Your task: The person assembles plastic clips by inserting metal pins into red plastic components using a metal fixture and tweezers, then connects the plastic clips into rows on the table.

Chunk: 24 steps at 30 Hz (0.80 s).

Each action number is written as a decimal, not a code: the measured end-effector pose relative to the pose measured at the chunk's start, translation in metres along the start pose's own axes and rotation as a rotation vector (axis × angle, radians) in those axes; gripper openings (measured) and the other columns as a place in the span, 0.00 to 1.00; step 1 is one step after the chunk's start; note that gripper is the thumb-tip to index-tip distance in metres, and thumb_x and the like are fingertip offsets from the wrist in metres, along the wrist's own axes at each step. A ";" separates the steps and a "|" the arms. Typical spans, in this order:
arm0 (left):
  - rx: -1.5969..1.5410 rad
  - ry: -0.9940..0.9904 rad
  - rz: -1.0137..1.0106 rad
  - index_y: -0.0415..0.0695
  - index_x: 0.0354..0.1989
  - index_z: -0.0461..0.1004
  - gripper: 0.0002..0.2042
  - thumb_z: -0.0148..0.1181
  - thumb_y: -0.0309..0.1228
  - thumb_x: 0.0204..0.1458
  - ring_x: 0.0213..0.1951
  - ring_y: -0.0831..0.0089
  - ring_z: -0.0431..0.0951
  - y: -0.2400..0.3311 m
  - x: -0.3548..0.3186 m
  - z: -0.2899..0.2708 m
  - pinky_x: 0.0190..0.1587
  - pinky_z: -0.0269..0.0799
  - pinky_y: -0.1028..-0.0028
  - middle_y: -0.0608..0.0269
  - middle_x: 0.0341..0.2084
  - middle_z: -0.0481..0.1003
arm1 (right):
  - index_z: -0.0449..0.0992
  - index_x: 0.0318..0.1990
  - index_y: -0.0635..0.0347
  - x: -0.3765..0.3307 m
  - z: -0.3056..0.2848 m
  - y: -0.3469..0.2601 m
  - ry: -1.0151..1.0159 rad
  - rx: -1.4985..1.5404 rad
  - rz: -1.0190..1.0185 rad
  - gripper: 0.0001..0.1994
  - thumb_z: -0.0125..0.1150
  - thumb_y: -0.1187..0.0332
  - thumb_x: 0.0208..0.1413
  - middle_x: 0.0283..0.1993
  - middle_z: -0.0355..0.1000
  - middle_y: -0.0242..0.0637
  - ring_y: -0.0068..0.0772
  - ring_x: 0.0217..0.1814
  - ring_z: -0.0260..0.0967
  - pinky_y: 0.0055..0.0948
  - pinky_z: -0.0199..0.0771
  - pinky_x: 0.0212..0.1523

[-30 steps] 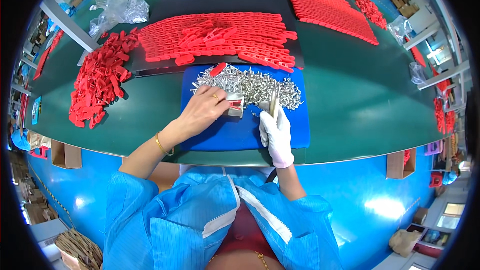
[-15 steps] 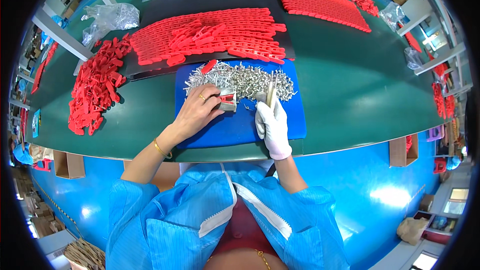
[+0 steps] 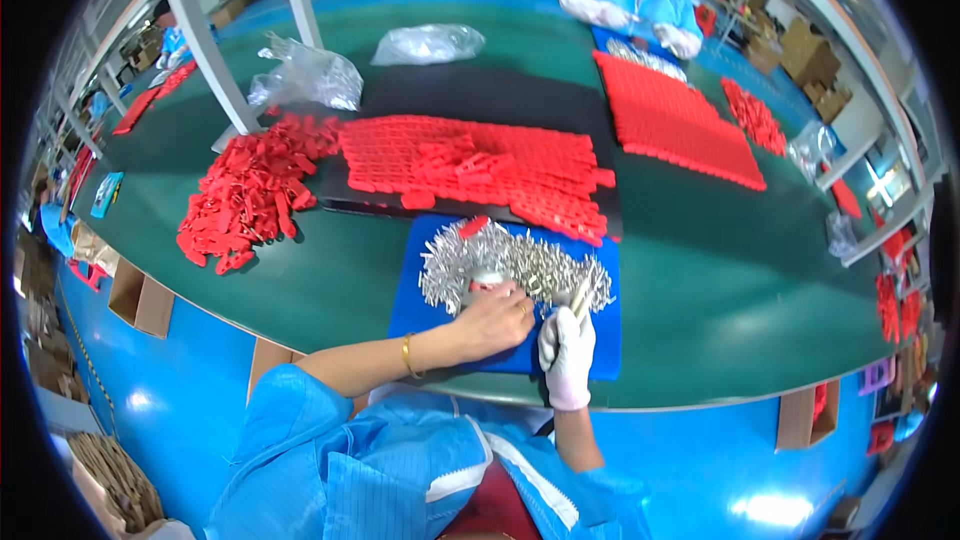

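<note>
My bare left hand (image 3: 493, 324) curls at the near edge of a heap of small silvery metal parts (image 3: 540, 266). Its fingers are bent and their tips hidden. Just beyond the knuckles is a small metal block (image 3: 487, 278) with a red piece in it, blurred. My right hand (image 3: 567, 358), in a white glove, grips metal tweezers (image 3: 581, 298) that point up at the heap's right end. Under both hands lies a blue mat (image 3: 604, 364). One loose red clip piece (image 3: 473, 228) rests on the heap's far side.
Rows of red clip pieces (image 3: 380, 158) cover a black board (image 3: 480, 97) behind the mat. A red pile (image 3: 248, 195) lies left, near clear plastic bags (image 3: 325, 75) and a grey post (image 3: 205, 35). Far right, a co-worker (image 3: 640, 0) sits behind a red sheet of pieces (image 3: 680, 125).
The view has tilted up, bringing the co-worker in. My left hand has shifted from the block's left side to its near side. My right hand still holds the tweezers.
</note>
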State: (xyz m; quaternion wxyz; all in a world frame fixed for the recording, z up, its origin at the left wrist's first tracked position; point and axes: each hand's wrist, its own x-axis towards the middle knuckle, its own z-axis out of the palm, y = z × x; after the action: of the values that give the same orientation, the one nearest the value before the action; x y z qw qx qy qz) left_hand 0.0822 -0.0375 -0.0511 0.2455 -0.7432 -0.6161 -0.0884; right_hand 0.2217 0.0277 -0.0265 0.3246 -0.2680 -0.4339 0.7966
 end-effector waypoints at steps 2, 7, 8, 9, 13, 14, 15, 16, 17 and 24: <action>-0.099 -0.066 -0.012 0.43 0.29 0.71 0.04 0.51 0.29 0.48 0.37 0.66 0.69 0.000 0.002 -0.005 0.47 0.62 0.70 0.59 0.33 0.71 | 0.66 0.51 0.61 -0.002 0.002 -0.001 0.015 0.020 0.005 0.13 0.46 0.65 0.64 0.18 0.58 0.24 0.13 0.12 0.47 0.15 0.43 0.10; -0.154 -0.072 -0.042 0.44 0.29 0.71 0.05 0.51 0.30 0.47 0.38 0.64 0.69 -0.002 0.010 -0.003 0.50 0.61 0.68 0.59 0.31 0.71 | 0.69 0.48 0.61 0.001 0.005 -0.007 0.035 0.032 0.065 0.13 0.45 0.63 0.64 0.17 0.58 0.24 0.13 0.12 0.46 0.15 0.43 0.11; -0.149 -0.065 -0.043 0.44 0.29 0.71 0.05 0.51 0.30 0.47 0.38 0.64 0.69 -0.004 0.012 -0.005 0.50 0.61 0.68 0.59 0.31 0.71 | 0.69 0.48 0.61 -0.001 0.005 -0.009 0.030 0.028 0.058 0.13 0.45 0.63 0.64 0.17 0.58 0.24 0.13 0.12 0.46 0.15 0.43 0.11; -0.179 -0.020 -0.036 0.43 0.29 0.71 0.04 0.52 0.30 0.48 0.38 0.65 0.70 -0.007 0.012 -0.008 0.49 0.62 0.69 0.59 0.30 0.71 | 0.69 0.48 0.61 -0.004 0.005 -0.013 0.026 -0.038 0.044 0.13 0.45 0.63 0.64 0.17 0.58 0.25 0.13 0.13 0.46 0.16 0.43 0.11; -0.262 0.117 -0.014 0.42 0.31 0.71 0.03 0.53 0.27 0.50 0.36 0.69 0.72 -0.023 0.011 -0.023 0.46 0.65 0.72 0.60 0.29 0.72 | 0.71 0.47 0.61 -0.009 0.006 -0.039 0.011 -0.236 -0.006 0.13 0.46 0.63 0.63 0.17 0.59 0.26 0.13 0.13 0.46 0.16 0.43 0.12; -0.584 0.104 -0.198 0.41 0.32 0.71 0.03 0.53 0.26 0.51 0.35 0.71 0.72 -0.026 0.007 -0.032 0.44 0.66 0.73 0.60 0.29 0.72 | 0.72 0.47 0.61 -0.013 0.009 -0.047 -0.009 -0.291 -0.019 0.13 0.47 0.64 0.63 0.18 0.61 0.26 0.13 0.14 0.48 0.17 0.45 0.14; -0.903 0.094 -0.384 0.41 0.33 0.72 0.03 0.53 0.25 0.52 0.34 0.72 0.73 -0.029 0.003 -0.041 0.42 0.67 0.75 0.60 0.30 0.73 | 0.72 0.47 0.61 -0.015 0.011 -0.057 -0.032 -0.348 -0.035 0.13 0.48 0.64 0.62 0.19 0.62 0.27 0.14 0.15 0.50 0.17 0.47 0.15; -1.221 0.086 -0.572 0.40 0.34 0.73 0.04 0.53 0.24 0.53 0.33 0.74 0.73 -0.031 -0.001 -0.050 0.40 0.68 0.77 0.60 0.30 0.73 | 0.72 0.47 0.62 -0.016 0.014 -0.064 -0.058 -0.405 -0.049 0.13 0.49 0.65 0.62 0.19 0.63 0.28 0.15 0.15 0.52 0.17 0.49 0.16; -1.539 0.081 -0.763 0.39 0.35 0.73 0.04 0.53 0.23 0.54 0.32 0.76 0.74 -0.032 -0.004 -0.054 0.38 0.68 0.78 0.60 0.31 0.74 | 0.73 0.47 0.62 -0.015 0.016 -0.067 -0.088 -0.461 -0.061 0.12 0.50 0.65 0.61 0.20 0.65 0.28 0.16 0.16 0.53 0.18 0.51 0.17; -1.854 0.250 -0.758 0.37 0.41 0.75 0.09 0.52 0.20 0.54 0.28 0.80 0.72 -0.033 -0.030 -0.079 0.31 0.67 0.84 0.63 0.29 0.75 | 0.73 0.48 0.63 -0.009 0.013 -0.037 -0.275 -0.887 -0.358 0.14 0.57 0.68 0.56 0.26 0.72 0.33 0.26 0.21 0.63 0.23 0.63 0.25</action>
State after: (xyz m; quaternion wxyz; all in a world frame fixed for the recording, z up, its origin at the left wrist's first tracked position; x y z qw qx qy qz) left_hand 0.0577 -0.0977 0.0125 -0.4106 -0.3816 -0.4698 -0.6820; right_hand 0.2290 0.0295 0.0129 0.2506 -0.1939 -0.8092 0.4948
